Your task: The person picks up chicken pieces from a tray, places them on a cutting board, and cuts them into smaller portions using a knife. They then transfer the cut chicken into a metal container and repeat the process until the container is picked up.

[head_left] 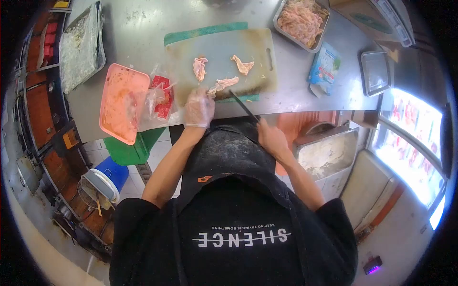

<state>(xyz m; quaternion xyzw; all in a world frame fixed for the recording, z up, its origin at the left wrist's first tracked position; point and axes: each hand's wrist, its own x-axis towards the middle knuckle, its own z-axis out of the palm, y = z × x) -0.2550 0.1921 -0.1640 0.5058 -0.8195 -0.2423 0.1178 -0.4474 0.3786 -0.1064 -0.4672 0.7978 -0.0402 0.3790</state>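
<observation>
My left hand (199, 108), in a clear plastic glove, is at the near edge of the cutting board (181, 57). Its curled fingers grip the left end of a pale piece of raw chicken (224, 84). A dark-bladed knife (244, 105) is in my right hand (273, 137), which is bare and wrapped round the handle. The blade's tip reaches the board just right of that piece. Two more raw chicken pieces lie farther back, one on the left (200, 68) and one on the right (243, 65). My fingers partly hide the gripped end.
Left of the board are a pink tray (123, 95) and a red-and-clear plastic bag (162, 97). A metal pan of raw chicken (301, 23) stands back right, near a blue packet (325, 69) and a small metal tray (375, 72). Below the counter's right side sits a floury metal pan (327, 152).
</observation>
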